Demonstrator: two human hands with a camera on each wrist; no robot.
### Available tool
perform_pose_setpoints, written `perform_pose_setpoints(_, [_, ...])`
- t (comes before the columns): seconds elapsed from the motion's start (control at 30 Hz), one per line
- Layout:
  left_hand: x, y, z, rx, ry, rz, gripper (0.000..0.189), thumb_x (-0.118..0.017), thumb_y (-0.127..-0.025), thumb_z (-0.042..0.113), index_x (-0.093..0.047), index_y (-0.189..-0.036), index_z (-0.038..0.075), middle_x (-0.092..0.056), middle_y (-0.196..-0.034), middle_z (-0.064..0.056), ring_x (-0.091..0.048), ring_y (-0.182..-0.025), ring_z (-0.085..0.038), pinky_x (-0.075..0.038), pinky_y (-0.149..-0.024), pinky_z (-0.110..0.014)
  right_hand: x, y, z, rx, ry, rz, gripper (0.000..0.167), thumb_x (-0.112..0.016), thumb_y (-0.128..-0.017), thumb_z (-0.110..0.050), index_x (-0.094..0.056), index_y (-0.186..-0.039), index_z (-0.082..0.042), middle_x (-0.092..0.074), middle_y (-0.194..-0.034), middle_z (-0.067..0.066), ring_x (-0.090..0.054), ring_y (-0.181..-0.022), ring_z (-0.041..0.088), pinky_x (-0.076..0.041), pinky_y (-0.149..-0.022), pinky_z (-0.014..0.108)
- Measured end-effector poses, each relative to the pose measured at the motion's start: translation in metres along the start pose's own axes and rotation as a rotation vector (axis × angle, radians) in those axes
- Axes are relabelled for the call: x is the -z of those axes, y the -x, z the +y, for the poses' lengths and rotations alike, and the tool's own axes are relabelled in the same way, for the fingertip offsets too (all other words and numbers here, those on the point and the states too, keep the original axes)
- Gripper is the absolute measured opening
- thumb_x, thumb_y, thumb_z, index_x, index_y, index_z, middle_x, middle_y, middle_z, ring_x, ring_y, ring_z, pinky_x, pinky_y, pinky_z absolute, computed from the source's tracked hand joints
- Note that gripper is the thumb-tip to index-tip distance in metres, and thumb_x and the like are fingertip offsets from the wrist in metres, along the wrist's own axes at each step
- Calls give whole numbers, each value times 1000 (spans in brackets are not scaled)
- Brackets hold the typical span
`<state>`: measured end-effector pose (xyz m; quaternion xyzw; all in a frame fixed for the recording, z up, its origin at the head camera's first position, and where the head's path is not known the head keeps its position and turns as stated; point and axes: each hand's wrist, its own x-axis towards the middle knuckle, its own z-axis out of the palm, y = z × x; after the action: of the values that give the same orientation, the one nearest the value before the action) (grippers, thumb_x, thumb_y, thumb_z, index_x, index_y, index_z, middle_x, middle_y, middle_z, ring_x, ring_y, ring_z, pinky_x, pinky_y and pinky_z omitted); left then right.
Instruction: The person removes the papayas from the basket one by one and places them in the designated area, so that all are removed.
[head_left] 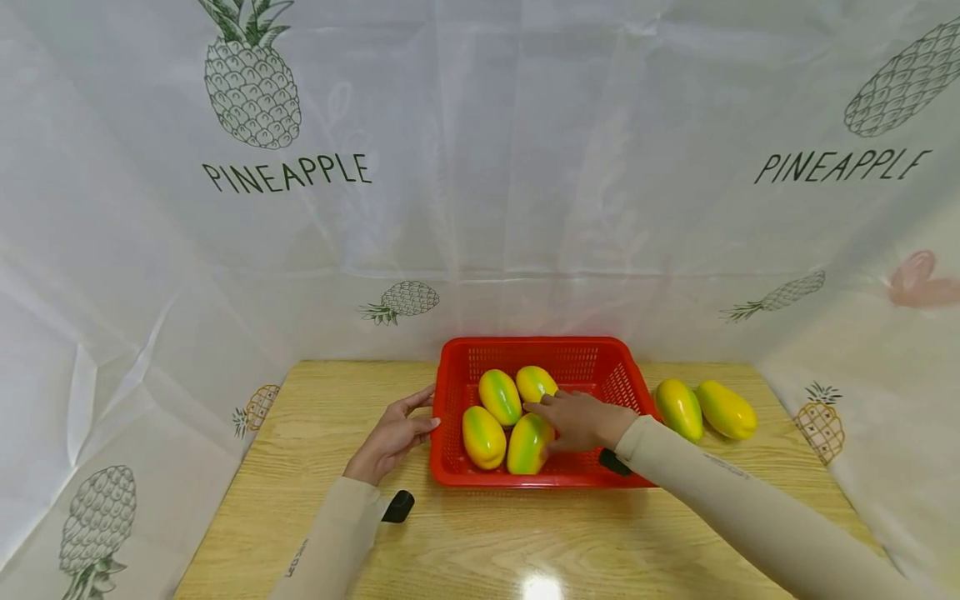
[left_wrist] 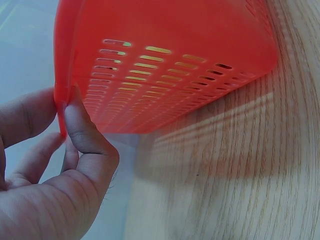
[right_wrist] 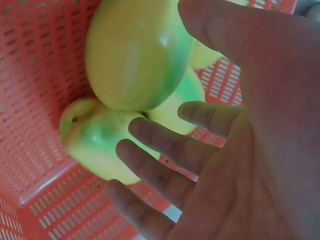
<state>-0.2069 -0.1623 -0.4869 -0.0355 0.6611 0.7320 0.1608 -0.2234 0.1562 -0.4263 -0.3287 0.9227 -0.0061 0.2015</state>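
Observation:
A red plastic basket with slotted walls sits on the wooden table. Several glossy yellow-green fruits, oblong like papayas, lie in its left half; one fruit is at the front left. My left hand pinches the basket's left rim between thumb and fingers. Inside the basket, my right hand reaches over the fruits from the right with its fingers spread and straight. Its thumb overlaps the front right fruit in the right wrist view, and its fingertips are close by another fruit.
Two more such fruits, one upright and one slanted, lie on the table just right of the basket. A white sheet printed with pineapples hangs behind the table and along both sides.

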Motion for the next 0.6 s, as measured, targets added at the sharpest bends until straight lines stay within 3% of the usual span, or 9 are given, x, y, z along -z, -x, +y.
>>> perform_pose_setpoints(0.2, [0, 0, 1, -5, -5, -1, 67, -58, -101, -11, -42, -163, 8, -42, -146, -21, -62, -86, -15, -56, -74, -21, 0, -7, -9, -30, -21, -36, 74, -78, -96, -41, -50, -157, -9, -54, -152, 17, -52, -141, 39, -41, -117, 57])
perform_pose_setpoints(0.6, [-1, 1, 2, -1, -13, 10, 65, -58, -100, -10, -45, -162, 8, -43, -145, -20, -58, -82, -13, -54, -72, -20, -4, -20, -21, -29, 77, -56, 84, -85, -89, -45, -49, -159, -18, -47, -157, 12, -46, -145, 43, -46, -114, 55])
